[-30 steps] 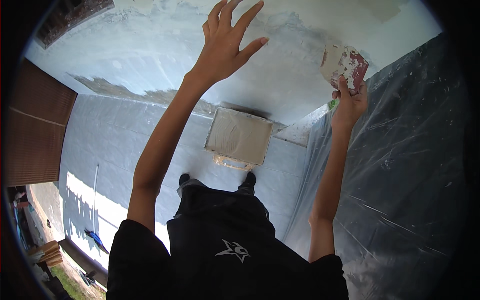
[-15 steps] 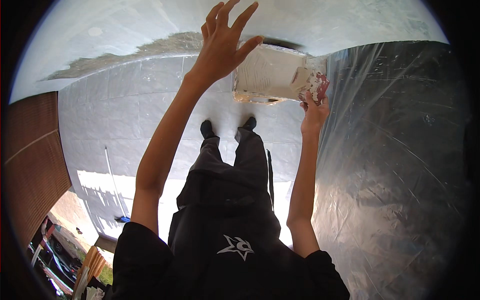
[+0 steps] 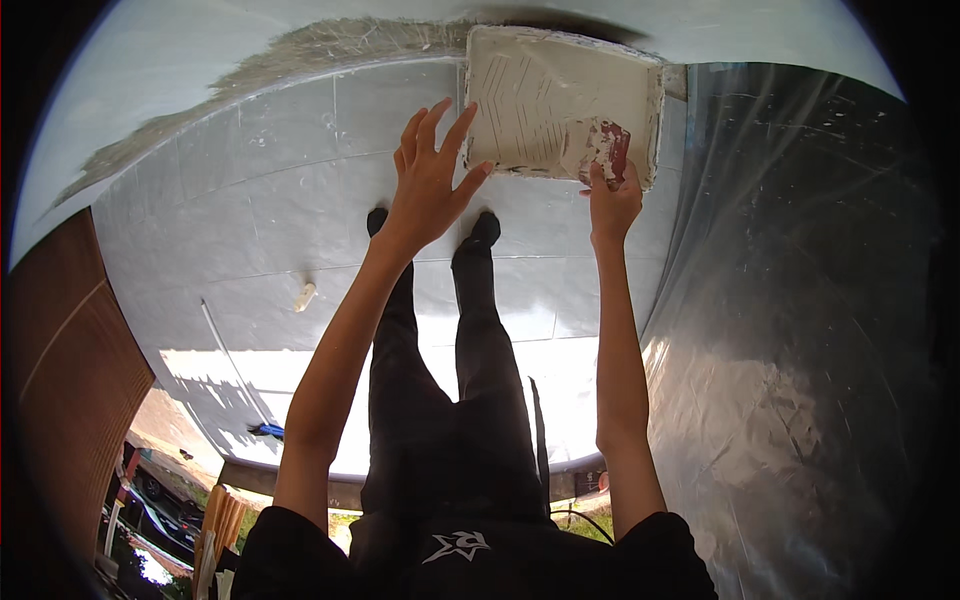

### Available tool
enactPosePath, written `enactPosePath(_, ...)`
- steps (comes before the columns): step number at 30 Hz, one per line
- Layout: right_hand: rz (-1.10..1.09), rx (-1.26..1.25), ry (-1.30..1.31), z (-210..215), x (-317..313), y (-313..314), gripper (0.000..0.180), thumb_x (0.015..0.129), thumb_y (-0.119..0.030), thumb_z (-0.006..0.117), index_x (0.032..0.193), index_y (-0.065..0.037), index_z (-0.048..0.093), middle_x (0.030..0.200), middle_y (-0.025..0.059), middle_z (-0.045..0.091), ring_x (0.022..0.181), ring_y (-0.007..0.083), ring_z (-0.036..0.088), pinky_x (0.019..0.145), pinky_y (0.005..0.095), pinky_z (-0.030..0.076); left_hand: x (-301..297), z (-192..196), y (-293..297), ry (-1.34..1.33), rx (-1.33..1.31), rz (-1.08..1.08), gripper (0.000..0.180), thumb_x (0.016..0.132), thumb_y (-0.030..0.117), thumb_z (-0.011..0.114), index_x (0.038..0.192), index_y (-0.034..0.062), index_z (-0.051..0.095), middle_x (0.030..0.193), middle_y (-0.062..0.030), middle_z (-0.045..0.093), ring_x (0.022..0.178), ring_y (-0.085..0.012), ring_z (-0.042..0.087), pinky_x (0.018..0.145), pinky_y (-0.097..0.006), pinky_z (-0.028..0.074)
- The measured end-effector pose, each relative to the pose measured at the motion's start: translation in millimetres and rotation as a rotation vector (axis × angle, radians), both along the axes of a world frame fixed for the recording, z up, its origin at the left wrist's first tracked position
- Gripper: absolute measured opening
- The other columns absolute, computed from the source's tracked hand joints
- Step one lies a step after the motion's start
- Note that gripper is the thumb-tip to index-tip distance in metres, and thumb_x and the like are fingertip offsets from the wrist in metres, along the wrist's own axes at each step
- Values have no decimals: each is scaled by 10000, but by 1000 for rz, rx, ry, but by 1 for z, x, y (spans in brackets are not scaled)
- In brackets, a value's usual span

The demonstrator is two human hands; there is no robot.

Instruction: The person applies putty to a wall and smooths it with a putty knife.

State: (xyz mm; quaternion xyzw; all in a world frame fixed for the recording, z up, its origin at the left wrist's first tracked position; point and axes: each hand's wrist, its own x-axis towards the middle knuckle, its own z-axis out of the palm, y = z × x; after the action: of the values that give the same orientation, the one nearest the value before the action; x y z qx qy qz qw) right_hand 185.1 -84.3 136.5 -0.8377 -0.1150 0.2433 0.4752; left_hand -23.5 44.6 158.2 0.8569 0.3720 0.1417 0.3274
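A paint tray [image 3: 487,158] with a ridged bottom and pale, smeared coating lies on the floor against the wall. My right hand [image 3: 614,207] is closed on a flat red scraper [image 3: 615,148], gripping its near edge. Off-white compound crusts the scraper's face, and it is over the tray's near right part; whether it touches the bottom I cannot tell. My left hand [image 3: 432,190] is open beside the tray's left side, fingers spread and holding nothing. Its thumb tip is close to the near left corner of the tray, and I cannot tell if they touch.
Ahead, a pale wall [image 3: 330,22] has a rough grey patch along its base. Clear plastic sheeting [image 3: 790,300] hangs on the right. On the tiled floor lie a small whitish object [image 3: 305,296] and a long-handled broom with a blue head [image 3: 267,430]. A brown ribbed panel [image 3: 75,330] stands left.
My left hand has come down from the wall to beside the tray. The scraper in my right hand has shifted left over the tray. The view has tilted, showing more of the tray.
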Motion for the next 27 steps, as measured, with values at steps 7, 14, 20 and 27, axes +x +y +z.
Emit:
enactPosePath(7,66,-225,-339,-73,45,12,324,823,-92,692,1123,13,634,899,129,716,746,215,692,729,359,550,-10,-119,-16,141,-168,-27,916,876,393,715,1569,134,175,1565,-142,240,1451,-420,188,1123,-591,239)
enactPosePath(14,137,-309,-600,-105,76,25,316,826,-155,707,1109,-24,655,825,102,708,681,203,699,674,351,539,-4,-156,-24,177,-208,-70,1043,848,456,726,1577,69,89,1542,-172,322,1462,-397,215,1116,-578,248)
enactPosePath(20,166,-298,-611,-96,66,41,332,804,-123,710,1119,-40,645,901,146,730,780,293,721,741,390,551,-1,-163,-19,141,-194,-35,1039,825,403,760,1575,63,125,1502,-183,401,1435,-390,293,1094,-557,283)
enactPosePath(27,278,-274,-699,-101,61,49,322,822,-114,700,1134,-67,634,873,158,725,744,318,713,718,402,555,2,-166,-21,100,-151,-11,1037,791,376,786,1568,61,177,1450,-172,470,1417,-384,333,1083,-546,297)
